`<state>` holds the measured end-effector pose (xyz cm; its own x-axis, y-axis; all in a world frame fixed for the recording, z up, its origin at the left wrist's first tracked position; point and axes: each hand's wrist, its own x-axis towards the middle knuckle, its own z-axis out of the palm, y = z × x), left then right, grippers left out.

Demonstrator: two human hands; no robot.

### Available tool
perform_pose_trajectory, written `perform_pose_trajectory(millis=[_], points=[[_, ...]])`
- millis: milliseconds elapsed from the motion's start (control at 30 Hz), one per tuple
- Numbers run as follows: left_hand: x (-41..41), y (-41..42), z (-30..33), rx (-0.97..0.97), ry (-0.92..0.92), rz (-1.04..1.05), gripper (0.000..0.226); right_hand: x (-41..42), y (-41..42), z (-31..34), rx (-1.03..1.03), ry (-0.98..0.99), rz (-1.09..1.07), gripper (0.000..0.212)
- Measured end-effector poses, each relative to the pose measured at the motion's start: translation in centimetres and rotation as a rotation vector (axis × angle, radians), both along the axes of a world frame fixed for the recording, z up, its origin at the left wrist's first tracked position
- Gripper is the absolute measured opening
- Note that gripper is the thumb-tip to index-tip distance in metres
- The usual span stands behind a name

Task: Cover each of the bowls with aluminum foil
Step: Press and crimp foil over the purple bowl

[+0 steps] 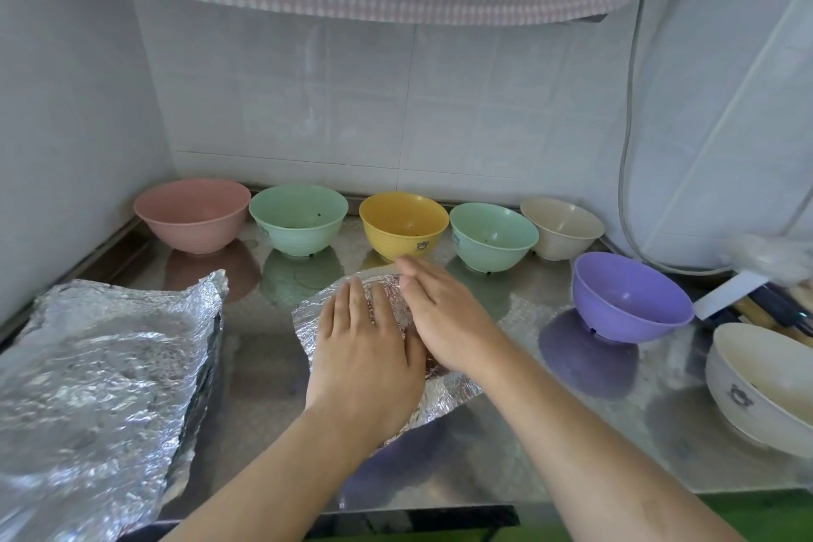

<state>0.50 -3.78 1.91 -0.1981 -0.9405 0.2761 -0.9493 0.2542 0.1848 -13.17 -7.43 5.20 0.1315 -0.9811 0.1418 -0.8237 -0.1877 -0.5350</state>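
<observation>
Foil (316,321) lies draped over a bowl at the middle of the table (550,444), and both hands press flat on top of it. The left hand (365,348) rests with straight fingers on the near-left part of the sheet; the right hand (440,321) lies just beside it, fingers straight and pointing toward the back wall, so neither grasps anything. The bowl itself is hidden; only a purple shadow shows below the sheet's near edge. The sheet's loose corners stick out left and near-right, directly outward from each palm, so folding down probably starts there. Uncovered bowls stand behind: pink bowl (193,216), yellow bowl (402,224), purple bowl (629,299).
</observation>
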Motion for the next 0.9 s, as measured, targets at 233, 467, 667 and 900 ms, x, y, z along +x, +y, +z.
perform_pose_trajectory(millis=[233, 467, 667, 900], points=[[0.4, -1.1, -0.5, 0.009, -0.050, -0.054, 0.089, -0.2, 3.6, -3.7, -0.168, -0.010, -0.090, 0.068], [1.4, -2.5, 0.0, -0.053, 0.044, -0.116, 0.081, -0.6, 2.7, -1.3, -0.010, 0.063, -0.020, 0.055], [1.4, -1.7, 0.2, -0.024, 0.048, -0.072, 0.075, -0.7, -0.1, -1.6, -0.023, 0.252, 0.088, 0.058], [1.8, -4.4, 1.3, 0.069, 0.252, -0.153, 0.063, -1.6, 0.4, -0.7, -0.102, 0.152, 0.122, 0.053]])
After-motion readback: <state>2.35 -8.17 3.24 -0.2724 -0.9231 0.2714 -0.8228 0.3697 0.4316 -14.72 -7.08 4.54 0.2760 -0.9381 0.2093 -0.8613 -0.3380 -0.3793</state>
